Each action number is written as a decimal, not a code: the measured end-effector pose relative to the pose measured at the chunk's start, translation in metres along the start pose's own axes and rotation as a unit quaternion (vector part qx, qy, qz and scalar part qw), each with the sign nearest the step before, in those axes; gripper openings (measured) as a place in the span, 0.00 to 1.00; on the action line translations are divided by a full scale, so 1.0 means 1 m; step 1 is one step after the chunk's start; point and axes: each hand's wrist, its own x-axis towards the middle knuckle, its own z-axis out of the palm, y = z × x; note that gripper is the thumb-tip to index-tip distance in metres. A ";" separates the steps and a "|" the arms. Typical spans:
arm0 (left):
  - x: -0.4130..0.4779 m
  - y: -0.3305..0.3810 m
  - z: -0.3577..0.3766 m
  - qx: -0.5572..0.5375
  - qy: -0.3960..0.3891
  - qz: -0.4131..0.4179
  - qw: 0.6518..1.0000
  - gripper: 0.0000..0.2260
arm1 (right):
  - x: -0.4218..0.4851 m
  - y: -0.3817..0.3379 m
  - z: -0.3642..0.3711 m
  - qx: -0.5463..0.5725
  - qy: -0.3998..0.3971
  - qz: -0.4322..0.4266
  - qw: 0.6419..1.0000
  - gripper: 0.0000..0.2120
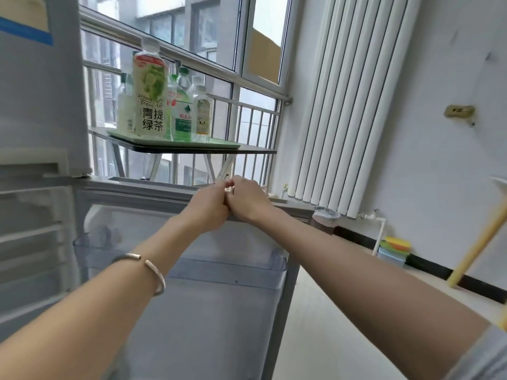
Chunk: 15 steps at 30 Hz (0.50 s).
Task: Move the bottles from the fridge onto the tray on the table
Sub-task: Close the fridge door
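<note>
Both hands, left (208, 207) and right (248, 200), clenched in a grip on the open fridge door's (219, 297) top edge; bottles (149, 94) upright on the green tray (219, 145) on the bench (255, 151).

The tall green-tea bottle (149, 91) hides part of a pale bottle (124, 108) behind; the white fridge body (35, 78) runs off the left edge.

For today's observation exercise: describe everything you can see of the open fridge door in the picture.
The grey fridge door stands swung open, its inner side facing the camera. The lining looks like pale moulded plastic, with clear plastic door shelves across it; no bottles show in them. Both hands, the left hand and the right hand, rest together on its top edge, fingers curled.
</note>
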 end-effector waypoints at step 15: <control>-0.079 0.006 -0.048 0.010 -0.023 0.050 0.998 0.07 | -0.060 -0.061 -0.034 -0.143 -0.076 -0.071 0.984 0.12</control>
